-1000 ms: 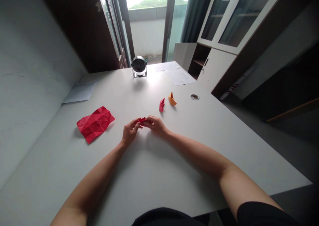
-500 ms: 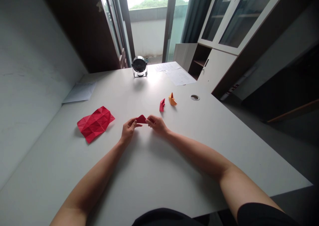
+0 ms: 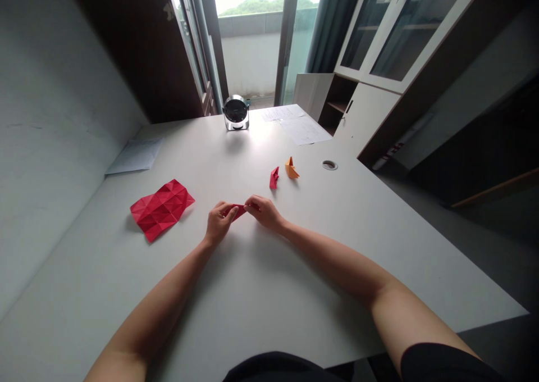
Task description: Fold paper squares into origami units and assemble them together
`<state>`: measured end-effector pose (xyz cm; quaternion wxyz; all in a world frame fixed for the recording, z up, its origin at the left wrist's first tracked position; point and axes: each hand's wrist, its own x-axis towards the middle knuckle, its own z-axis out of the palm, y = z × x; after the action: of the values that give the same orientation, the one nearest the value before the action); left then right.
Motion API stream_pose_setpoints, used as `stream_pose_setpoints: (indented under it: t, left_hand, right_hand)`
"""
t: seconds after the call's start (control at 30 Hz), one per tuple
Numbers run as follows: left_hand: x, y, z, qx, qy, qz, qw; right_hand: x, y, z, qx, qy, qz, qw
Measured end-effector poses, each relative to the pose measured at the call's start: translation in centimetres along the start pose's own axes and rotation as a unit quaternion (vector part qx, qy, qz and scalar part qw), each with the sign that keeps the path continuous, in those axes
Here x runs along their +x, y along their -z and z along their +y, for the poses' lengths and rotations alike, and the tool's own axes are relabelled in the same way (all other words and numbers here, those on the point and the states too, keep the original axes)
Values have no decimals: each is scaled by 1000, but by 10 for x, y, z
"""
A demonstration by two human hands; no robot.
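Note:
Between my hands is a small piece of folded red paper (image 3: 238, 212), held just above the table. My left hand (image 3: 219, 220) grips its left end, thumb on the near face. The fingers of my right hand (image 3: 263, 210) pinch its right end; they hide that tip. Left of my hands lies a creased red paper sheet (image 3: 162, 210), opened out with a grid of folds. Beyond my right hand stand a small red origami piece (image 3: 274, 178) and an orange origami piece (image 3: 291, 168), close together but apart.
A round black device on a silver stand (image 3: 236, 112) is at the table's far edge. Printed sheets (image 3: 305, 129) lie at the back right, another sheet (image 3: 135, 155) by the left wall. A cable hole (image 3: 329, 164) sits in the white table (image 3: 269, 303) near its right edge.
The folded red paper has been turned in my hands, its peak no longer pointing away and its lower part now pointing toward me. My left fingers have closed over it more.

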<state>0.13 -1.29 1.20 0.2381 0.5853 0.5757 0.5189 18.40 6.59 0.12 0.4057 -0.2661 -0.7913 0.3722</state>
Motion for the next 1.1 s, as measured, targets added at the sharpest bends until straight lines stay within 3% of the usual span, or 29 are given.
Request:
stream_pose_setpoints:
  t: [0.43,0.7,0.9,1.1]
  left_hand:
    - [-2,-2,-7,-49,39,-55,997]
    - [-1,0,-6,-66,43,-23,997]
    - [-1,-3,-12,-110,63,-36,991]
    - [1,-3,-13,-143,73,-50,986]
  right_hand:
    - [0,2,-9,28,-15,-19,999]
    - [2,4,6,103,-107,31,988]
    - [3,3,9,149,-115,50,981]
    - [2,3,-1,233,-123,8,965]
